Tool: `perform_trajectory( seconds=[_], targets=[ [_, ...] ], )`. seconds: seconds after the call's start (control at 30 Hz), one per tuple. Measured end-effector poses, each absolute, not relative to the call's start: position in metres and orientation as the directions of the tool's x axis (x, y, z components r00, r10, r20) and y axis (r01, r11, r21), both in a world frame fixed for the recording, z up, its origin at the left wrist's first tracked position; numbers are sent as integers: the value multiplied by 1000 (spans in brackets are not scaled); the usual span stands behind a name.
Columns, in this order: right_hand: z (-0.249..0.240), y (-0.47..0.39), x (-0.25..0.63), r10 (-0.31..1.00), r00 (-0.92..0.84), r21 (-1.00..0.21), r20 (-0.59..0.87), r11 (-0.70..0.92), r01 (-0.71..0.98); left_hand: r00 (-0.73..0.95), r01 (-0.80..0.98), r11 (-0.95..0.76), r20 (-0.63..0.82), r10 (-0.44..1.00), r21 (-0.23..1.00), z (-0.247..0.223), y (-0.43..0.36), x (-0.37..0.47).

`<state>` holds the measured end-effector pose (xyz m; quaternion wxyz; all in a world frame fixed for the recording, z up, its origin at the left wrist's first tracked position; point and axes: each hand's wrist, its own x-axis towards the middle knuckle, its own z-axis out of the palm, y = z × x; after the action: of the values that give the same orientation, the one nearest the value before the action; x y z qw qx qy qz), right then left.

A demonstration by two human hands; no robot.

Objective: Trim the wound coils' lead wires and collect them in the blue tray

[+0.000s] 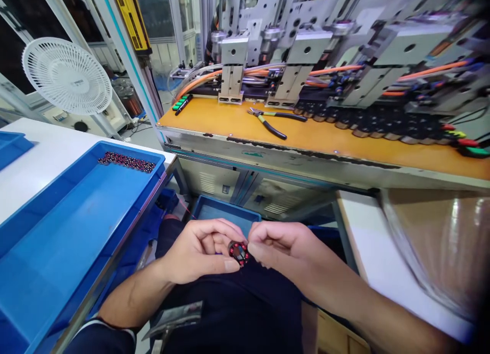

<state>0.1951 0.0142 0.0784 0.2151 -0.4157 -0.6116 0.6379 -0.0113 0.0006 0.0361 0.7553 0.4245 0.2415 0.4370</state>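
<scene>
A small motor stator, a dark ring with red wire windings, is held in front of my lap. My left hand grips it between thumb and fingers from the left side. At its right edge my right hand has thumb and forefinger pinched together, touching the rim. Whatever lies between those right fingertips, perhaps a thin wire end, is too small to make out. Many similar stators sit packed in rows at the far end of the blue tray on my left.
Cutting pliers and marker pens lie on the orange machine bench. Behind them stand metal machine heads with orange hoses. A white fan is at back left, another blue tray below, a plastic-wrapped board right.
</scene>
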Motion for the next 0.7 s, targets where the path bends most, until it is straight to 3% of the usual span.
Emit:
perform_trajectory(
  seconds=[0.07,0.2,0.33,0.47,0.7],
  targets=[
    [77,15,200,766,-587,-958,-261,-129,258,519,-466,282,1,855,839,37,0,-12],
    [80,30,222,594,-766,-933,-246,69,353,548,-483,335,-20,837,809,38,0,-15],
    [94,47,221,688,-722,-919,-71,236,315,642,-416,476,-120,757,775,36,0,-13],
    [98,51,200,584,-806,-927,97,349,141,706,-378,560,-162,689,737,34,-2,-8],
    [88,46,185,592,-791,-919,153,379,106,703,-383,573,-173,690,725,34,-5,-9]
  ],
)
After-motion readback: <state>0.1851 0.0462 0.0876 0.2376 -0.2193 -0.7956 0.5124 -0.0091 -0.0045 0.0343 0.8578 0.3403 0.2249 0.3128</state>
